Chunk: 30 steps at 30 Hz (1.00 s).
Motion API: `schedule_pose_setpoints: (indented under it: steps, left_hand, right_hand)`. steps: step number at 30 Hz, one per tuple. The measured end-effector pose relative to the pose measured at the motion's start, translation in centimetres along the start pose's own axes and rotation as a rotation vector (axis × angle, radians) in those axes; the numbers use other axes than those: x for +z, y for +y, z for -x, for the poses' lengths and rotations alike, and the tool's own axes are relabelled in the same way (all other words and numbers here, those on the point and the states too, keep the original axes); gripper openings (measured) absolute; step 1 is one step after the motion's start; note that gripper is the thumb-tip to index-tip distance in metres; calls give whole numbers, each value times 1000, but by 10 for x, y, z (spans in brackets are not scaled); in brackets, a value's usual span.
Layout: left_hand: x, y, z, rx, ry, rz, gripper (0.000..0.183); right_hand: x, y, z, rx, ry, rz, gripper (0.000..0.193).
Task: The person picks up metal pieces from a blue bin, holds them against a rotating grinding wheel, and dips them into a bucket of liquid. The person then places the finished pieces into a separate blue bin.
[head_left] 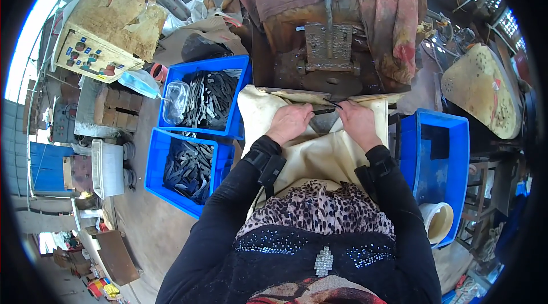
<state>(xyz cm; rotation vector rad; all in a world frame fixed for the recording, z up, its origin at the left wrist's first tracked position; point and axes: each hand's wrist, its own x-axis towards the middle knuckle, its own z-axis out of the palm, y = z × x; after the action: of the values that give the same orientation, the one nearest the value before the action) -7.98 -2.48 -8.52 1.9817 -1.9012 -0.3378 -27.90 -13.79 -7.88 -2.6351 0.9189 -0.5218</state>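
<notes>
My left hand (pixel 290 121) is closed, its fingertips pinching a thin dark metal strip (pixel 325 111). Opposite it, my right hand (pixel 359 123) is closed at the strip's other side, with a slim dark end showing by its fingertips. Whether this is one piece or two, I cannot tell. Both hands are over a cream cloth (pixel 311 153) draped across my lap, close to the front edge of a rusty machine (pixel 328 47). A round dark disc (pixel 341 88) lies in the machine just beyond my fingers.
On the left, two blue bins hold many dark metal strips: a farther bin (pixel 244 84) with a clear plastic container (pixel 176 98), and a nearer bin (pixel 153 158). To the right stands another blue bin (pixel 463 161) with a cream bucket (pixel 438 221). A control box (pixel 94 53) stands far left.
</notes>
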Motion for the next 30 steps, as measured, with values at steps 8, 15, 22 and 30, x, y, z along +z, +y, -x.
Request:
schedule_pose_setpoints:
  steps: [8, 15, 22, 30]
  left_hand:
    - [2, -1, 0, 0, -17, -38, 17]
    - [0, 1, 0, 11, -13, -51, 18]
    - [1, 1, 1, 14, -3, -52, 17]
    - [1, 1, 0, 21, 0, -59, 16]
  right_hand:
    - [2, 1, 0, 11, -6, 4, 18]
    - [0, 0, 0, 7, -4, -1, 17]
    - [3, 0, 0, -15, 16, 9, 15]
    - [1, -1, 0, -26, 26, 11, 13]
